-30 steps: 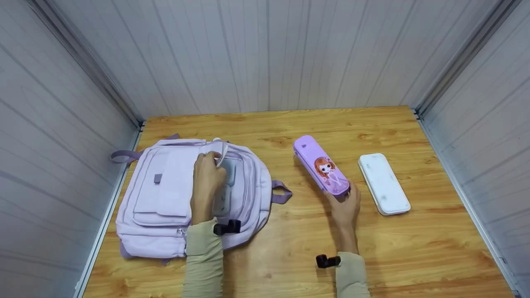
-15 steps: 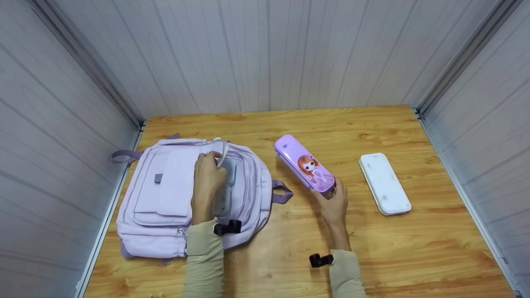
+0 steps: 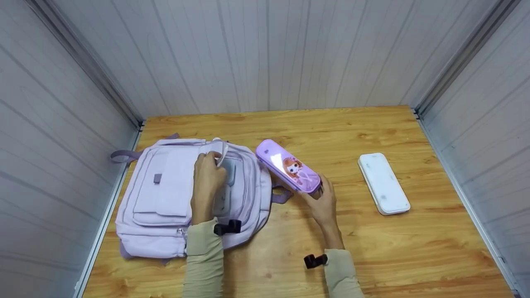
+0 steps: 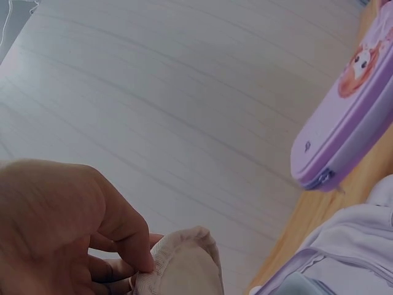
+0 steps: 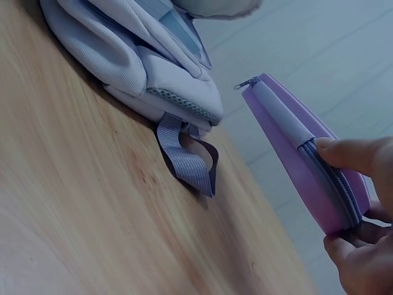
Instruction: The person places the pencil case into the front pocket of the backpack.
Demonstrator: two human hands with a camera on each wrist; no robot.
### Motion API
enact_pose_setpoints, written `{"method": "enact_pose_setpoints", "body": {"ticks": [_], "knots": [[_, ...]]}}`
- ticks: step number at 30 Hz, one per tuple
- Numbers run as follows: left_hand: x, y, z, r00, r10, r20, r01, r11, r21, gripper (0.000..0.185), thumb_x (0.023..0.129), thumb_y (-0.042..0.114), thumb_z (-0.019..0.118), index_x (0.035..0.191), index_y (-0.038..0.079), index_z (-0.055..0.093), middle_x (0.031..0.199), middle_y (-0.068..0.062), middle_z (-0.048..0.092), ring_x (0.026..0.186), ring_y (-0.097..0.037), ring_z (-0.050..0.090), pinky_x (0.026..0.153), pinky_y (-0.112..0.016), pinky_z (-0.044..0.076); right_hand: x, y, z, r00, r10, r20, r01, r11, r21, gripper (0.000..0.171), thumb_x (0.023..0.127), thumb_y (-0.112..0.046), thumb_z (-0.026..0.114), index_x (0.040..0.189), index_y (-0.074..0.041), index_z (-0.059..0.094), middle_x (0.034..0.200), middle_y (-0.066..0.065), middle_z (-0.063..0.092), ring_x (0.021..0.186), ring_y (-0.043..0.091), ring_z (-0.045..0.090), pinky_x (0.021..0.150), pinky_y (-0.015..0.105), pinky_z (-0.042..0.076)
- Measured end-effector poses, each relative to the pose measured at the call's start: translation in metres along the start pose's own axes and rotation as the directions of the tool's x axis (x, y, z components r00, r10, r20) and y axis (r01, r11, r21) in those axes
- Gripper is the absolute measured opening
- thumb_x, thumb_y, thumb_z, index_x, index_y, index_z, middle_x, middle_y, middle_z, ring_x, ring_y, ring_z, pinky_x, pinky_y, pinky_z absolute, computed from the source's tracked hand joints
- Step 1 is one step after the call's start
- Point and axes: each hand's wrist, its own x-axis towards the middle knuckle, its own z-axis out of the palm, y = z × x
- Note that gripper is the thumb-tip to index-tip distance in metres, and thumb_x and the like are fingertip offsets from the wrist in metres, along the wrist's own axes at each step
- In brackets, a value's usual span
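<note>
A lilac backpack lies flat at the left of the wooden table, its top compartment open. My left hand pinches the compartment's flap and holds it up. My right hand grips the near end of a purple pencil case with a cartoon girl on it, held above the table right beside the backpack's open side. The case is zipped closed, with my thumb on its top edge. The case's far end shows in the left wrist view.
A white rectangular case lies flat on the table to the right. A grey strap loop sticks out from the backpack's right side under the pencil case. Grey panelled walls close in the table on three sides.
My right hand has carried the purple pencil case leftward from the middle of the table to the backpack's right edge. The left hand has stayed on the flap.
</note>
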Motion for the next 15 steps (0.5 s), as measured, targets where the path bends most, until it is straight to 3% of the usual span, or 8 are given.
{"method": "enact_pose_setpoints", "body": {"ticks": [6,15], "knots": [[0.0,0.0,0.0,1.0,-0.004,0.005,0.004,1.0,-0.003,0.041,0.077,-0.002,0.046,0.115,-0.007,0.061,0.102,-0.024,0.057,0.099,-0.038,0.054,0.089,-0.047,0.041,-0.01,-0.03,0.008,0.997,-0.022,0.08,0.022,1.0,-0.008,0.072,0.073,0.004,0.076,0.135,0.013,0.041,0.134,0.031,0.043,0.129,0.041,0.043,0.11,0.046,0.033],[0.001,0.0,-0.001,1.0,-0.013,0.014,0.013,1.0,0.006,0.041,0.077,-0.002,0.047,0.115,-0.007,0.061,0.104,-0.025,0.057,0.102,-0.039,0.054,0.091,-0.047,0.041,-0.016,-0.039,0.027,0.976,-0.098,0.195,0.109,0.993,-0.046,0.071,0.071,0.002,0.078,0.132,0.013,0.044,0.128,0.029,0.049,0.124,0.041,0.047,0.108,0.045,0.036]]}}
